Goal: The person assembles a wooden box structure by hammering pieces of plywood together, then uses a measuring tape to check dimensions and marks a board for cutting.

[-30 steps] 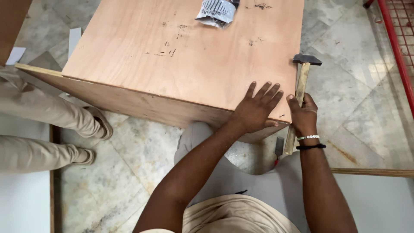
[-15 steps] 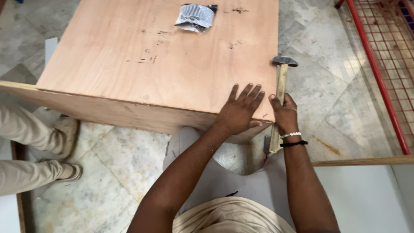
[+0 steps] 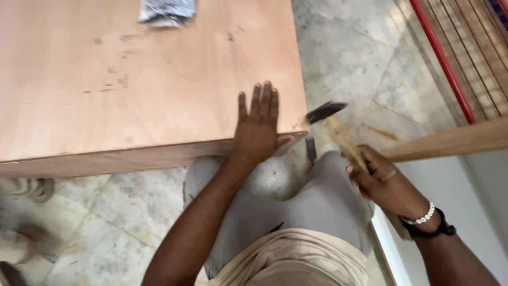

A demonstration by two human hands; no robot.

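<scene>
Hammer (image 3: 332, 123) now swung back, right hand (image 3: 382, 182) lower

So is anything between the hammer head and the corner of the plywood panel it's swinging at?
Nothing visible. The hammer in the right hand has open air to the plywood panel corner; the left hand lies flat just beside that corner.

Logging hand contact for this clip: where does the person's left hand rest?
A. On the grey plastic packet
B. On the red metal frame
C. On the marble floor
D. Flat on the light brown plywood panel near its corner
D: the left hand lies flat, fingers spread, on the light brown plywood panel by its near right corner.
</scene>
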